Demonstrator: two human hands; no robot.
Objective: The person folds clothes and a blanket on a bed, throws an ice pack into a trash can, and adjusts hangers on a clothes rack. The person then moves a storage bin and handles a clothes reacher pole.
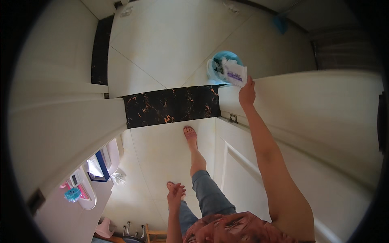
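My right hand [247, 93] is stretched out ahead, gripping the edge of a flat white packet [236, 74] with purple print. From this view the packet overlaps the near right side of a light-blue waste bin [227, 55]; whether it touches the bin cannot be told. Crumpled white and dark waste shows inside the bin, and a pale liner bag [210, 71] hangs over its left side. Low beside my thigh, my left hand [175, 197] is empty, its fingers loosely bent and slightly apart.
A black marble threshold [173, 106] with orange veins crosses the doorway. White door panels [240, 170] stand at right. At lower left, a desk [100, 194] holds a blue box [101, 167], a white digital device [76, 179] and a blue item [72, 194]. A swivel-chair base [133, 237] stands below.
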